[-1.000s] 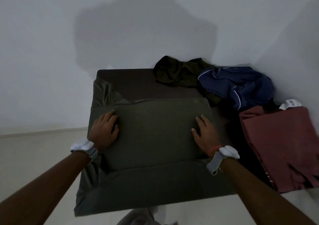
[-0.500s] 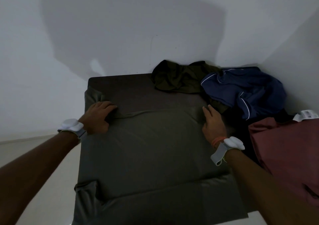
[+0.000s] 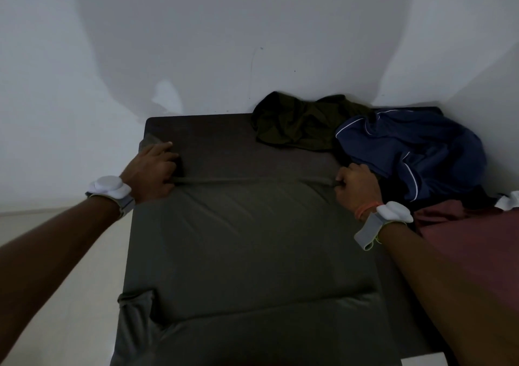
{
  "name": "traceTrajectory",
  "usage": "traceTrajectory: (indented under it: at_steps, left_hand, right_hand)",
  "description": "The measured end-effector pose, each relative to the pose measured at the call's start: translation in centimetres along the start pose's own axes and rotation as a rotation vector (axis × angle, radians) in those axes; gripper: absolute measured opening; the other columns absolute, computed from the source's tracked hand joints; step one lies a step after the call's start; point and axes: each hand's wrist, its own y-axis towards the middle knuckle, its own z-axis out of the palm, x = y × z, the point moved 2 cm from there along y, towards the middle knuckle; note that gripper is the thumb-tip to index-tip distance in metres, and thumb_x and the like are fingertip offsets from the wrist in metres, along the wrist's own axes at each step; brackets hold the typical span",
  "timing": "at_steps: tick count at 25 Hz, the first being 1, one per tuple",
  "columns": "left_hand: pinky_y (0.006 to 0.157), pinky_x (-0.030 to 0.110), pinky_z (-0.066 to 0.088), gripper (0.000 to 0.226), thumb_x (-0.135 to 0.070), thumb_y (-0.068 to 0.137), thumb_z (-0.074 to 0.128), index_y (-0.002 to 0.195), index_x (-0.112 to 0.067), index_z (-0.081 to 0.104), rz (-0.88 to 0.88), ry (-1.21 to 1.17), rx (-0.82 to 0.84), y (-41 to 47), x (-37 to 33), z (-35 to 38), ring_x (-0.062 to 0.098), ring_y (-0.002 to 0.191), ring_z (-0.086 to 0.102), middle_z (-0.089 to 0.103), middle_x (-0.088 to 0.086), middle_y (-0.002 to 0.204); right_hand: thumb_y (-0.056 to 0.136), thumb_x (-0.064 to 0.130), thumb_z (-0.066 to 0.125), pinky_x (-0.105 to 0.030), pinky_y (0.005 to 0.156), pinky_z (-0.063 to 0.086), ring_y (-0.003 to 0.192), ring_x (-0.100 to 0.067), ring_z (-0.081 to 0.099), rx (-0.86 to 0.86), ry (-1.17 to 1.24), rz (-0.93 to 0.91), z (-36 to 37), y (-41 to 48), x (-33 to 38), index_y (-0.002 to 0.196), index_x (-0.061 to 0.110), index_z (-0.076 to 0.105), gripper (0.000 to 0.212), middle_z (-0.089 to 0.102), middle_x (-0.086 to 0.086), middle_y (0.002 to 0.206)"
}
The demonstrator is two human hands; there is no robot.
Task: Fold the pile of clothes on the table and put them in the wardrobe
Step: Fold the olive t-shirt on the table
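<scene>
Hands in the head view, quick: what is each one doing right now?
Left hand: closed, pinching the grey-green garment at its far edge.
Right hand: closed in a fist on the same edge.

Nothing is legible; the white tag (image 3: 509, 200) beside the maroon garment (image 3: 463, 242) is too blurred.

I have both arms stretched forward, well apart; my left hand (image 3: 151, 172) and right hand (image 3: 355, 187) curl knuckles-up, each pinching the far edge of the grey garment (image 3: 252, 239).
</scene>
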Motion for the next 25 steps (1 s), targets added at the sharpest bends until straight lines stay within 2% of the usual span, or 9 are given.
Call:
traceTrajectory:
  at_steps: [2,3,5,7,8,10,12,18,25]
  left_hand:
    - [0.121,0.026,0.0,0.042,-0.043,0.073,0.046,0.071,-0.015,0.078,0.012,0.02,-0.002,-0.6,0.1,-0.2,0.034,0.134,0.05,0.072,0.008,0.119]
    - [0.121,0.026,-0.003,0.043,-0.043,0.073,0.044,0.068,-0.017,0.078,0.019,0.013,-0.013,-1.1,0.0,-0.4,0.03,0.131,0.054,0.074,0.006,0.114]
    - [0.122,0.033,0.01,0.037,-0.041,0.073,0.043,0.058,-0.021,0.069,0.055,0.0,-0.03,-2.5,-0.6,-1.0,0.024,0.104,0.069,0.076,0.001,0.085]
    - [0.108,0.039,0.037,0.03,-0.04,0.075,0.043,0.053,-0.024,0.054,0.076,-0.051,-0.019,-3.8,-1.5,-1.6,0.023,0.07,0.064,0.062,-0.003,0.06]
    - [0.092,0.037,0.046,0.029,-0.041,0.075,0.043,0.054,-0.023,0.05,0.054,-0.095,-0.021,-4.6,-2.0,-1.8,0.025,0.064,0.058,0.057,-0.003,0.057]
    - [0.062,0.032,0.045,0.025,-0.042,0.075,0.043,0.06,-0.022,0.043,-0.036,-0.183,-0.056,-6.5,-2.8,-2.6,0.024,0.062,0.05,0.051,-0.004,0.061]
    - [0.051,0.032,0.042,0.02,-0.04,0.075,0.045,0.065,-0.025,0.037,-0.082,-0.227,-0.103,-8.6,-4.0,-3.0,0.019,0.061,0.045,0.045,-0.008,0.069]
    - [0.048,0.028,0.027,0.008,-0.024,0.067,0.042,0.07,-0.019,0.037,-0.085,-0.273,-0.211,-13.9,-8.5,-2.6,0.032,0.057,0.051,0.048,0.001,0.076]
    - [0.053,0.03,0.03,0.021,-0.022,0.064,0.039,0.083,-0.019,0.048,-0.249,-0.366,-0.298,-17.3,-10.7,-1.2,0.035,0.063,0.053,0.055,0.001,0.081]
  right_hand:
    - [0.068,0.006,0.073,-0.041,0.066,0.043,0.084,-0.038,0.052,-0.064,0.045,-0.009,-0.4,-0.5,-0.1,0.079,0.01,0.063,0.016,0.059,-0.014,0.085]
    - [0.067,0.005,0.073,-0.042,0.065,0.043,0.083,-0.037,0.051,-0.084,0.065,-0.016,-0.6,-0.8,-0.1,0.078,0.011,0.062,0.017,0.059,-0.012,0.083]
    - [0.067,0.004,0.073,-0.042,0.065,0.044,0.084,-0.035,0.049,-0.105,0.099,-0.02,-1.1,-1.7,-0.3,0.077,0.014,0.06,0.018,0.061,-0.008,0.079]
    - [0.069,0.004,0.073,-0.043,0.066,0.044,0.084,-0.032,0.049,-0.126,0.13,-0.005,-1.8,-2.9,-0.4,0.077,0.015,0.06,0.019,0.062,-0.005,0.079]
    - [0.069,0.004,0.072,-0.043,0.067,0.045,0.084,-0.031,0.049,-0.14,0.141,-0.004,-2.0,-3.7,-0.5,0.077,0.016,0.059,0.02,0.061,-0.004,0.078]
    - [0.07,0.006,0.073,-0.045,0.068,0.045,0.082,-0.029,0.048,-0.177,0.163,-0.021,-2.3,-5.3,-0.8,0.077,0.018,0.056,0.023,0.059,-0.001,0.078]
    - [0.068,0.007,0.075,-0.046,0.067,0.044,0.08,-0.027,0.048,-0.202,0.186,-0.054,-2.3,-6.9,-1.3,0.077,0.02,0.052,0.027,0.057,0.0,0.079]
    - [0.066,0.022,0.067,-0.042,0.064,0.04,0.074,-0.021,0.042,-0.169,0.221,-0.181,-1.4,-11.3,-2.6,0.073,0.02,0.046,0.022,0.048,0.003,0.076]
    - [0.062,0.006,0.075,-0.04,0.064,0.039,0.075,-0.021,0.043,-0.181,0.244,-0.182,-1.3,-14.0,-2.9,0.073,0.019,0.045,0.034,0.049,0.002,0.077]
